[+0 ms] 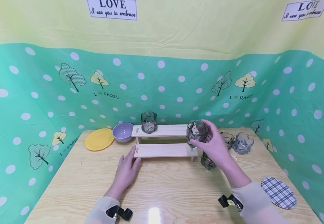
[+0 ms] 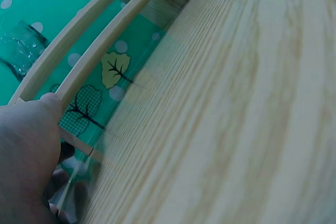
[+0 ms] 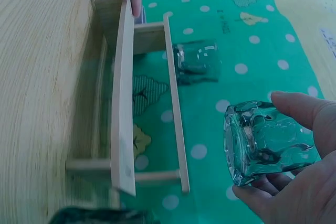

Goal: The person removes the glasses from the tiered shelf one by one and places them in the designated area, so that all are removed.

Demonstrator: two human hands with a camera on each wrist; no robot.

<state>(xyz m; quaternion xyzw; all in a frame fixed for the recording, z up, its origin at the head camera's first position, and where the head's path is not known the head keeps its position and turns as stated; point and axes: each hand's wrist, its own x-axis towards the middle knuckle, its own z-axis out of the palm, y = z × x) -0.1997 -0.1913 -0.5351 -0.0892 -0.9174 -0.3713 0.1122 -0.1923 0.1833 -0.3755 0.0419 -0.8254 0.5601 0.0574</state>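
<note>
Table [image 1: 164, 180], wood-grained. Left hand [image 1: 126, 169] pinches the left end of the lower tier [image 1: 162, 150], smooth pale wood. Right hand [image 1: 215, 144] has the glass [image 1: 196, 132] pinched between thumb and fingers, to the palm's left: smoky, faceted, long axis roughly upright, over the shelf's right end; contact unclear. Far left, a similar glass tumbler [image 1: 149, 123] stands on the upper tier [image 1: 170, 130].
</note>
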